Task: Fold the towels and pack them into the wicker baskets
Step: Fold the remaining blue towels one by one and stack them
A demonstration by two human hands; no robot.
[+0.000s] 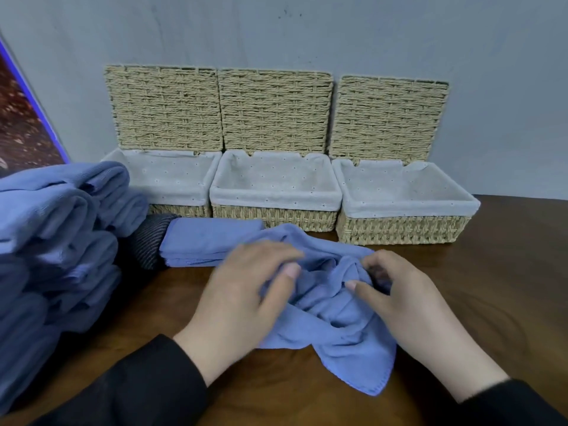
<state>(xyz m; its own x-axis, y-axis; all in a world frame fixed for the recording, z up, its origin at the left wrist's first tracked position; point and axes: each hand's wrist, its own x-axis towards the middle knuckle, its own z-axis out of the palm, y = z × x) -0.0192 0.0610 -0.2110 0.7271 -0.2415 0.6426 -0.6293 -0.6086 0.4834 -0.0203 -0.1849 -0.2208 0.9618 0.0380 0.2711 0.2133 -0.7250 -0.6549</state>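
Right now both hands are bunching a crumpled blue towel on the brown wooden table: the left hand grips its left side, the right hand pinches a raised fold. Behind it lies a folded towel, then three lined wicker baskets (lids propped up) along the wall, and a towel pile at left.

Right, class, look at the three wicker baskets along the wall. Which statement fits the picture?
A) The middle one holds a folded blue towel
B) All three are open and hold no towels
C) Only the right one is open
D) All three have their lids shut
B: the left basket, middle basket and right basket all stand with lids raised, showing only bare white lining; the folded towel lies on the table.
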